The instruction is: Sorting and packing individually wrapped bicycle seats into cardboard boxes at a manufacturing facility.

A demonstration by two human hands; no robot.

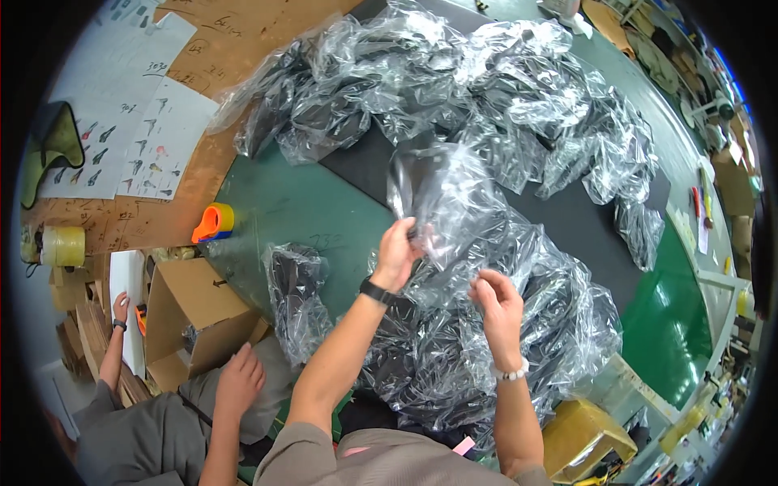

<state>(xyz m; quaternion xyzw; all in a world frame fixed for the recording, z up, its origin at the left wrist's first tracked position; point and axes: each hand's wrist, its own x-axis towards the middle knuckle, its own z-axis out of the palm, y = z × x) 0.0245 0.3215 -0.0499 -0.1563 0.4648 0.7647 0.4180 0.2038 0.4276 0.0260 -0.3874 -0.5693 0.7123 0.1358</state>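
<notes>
My left hand [396, 257], with a dark band on its wrist, is closed around the near end of a clear plastic bag [454, 194] with something dark inside. The bag is smeared by motion, so its contents cannot be made out. To the right of it, my right hand [498, 306] has its fingers curled together; whether it pinches any plastic is hidden. Under and in front of both hands spreads a heap of dark items in clear plastic bags [478, 356]. One bagged dark item [297, 283] lies apart on the left.
A second heap of bagged dark items [365, 89] covers the far side of the green table [275, 202] and a black board [575, 235]. An orange tape dispenser [215, 222] stands left. Beside an open cardboard box [190, 300], a co-worker's hand [241, 377] is close to my left arm.
</notes>
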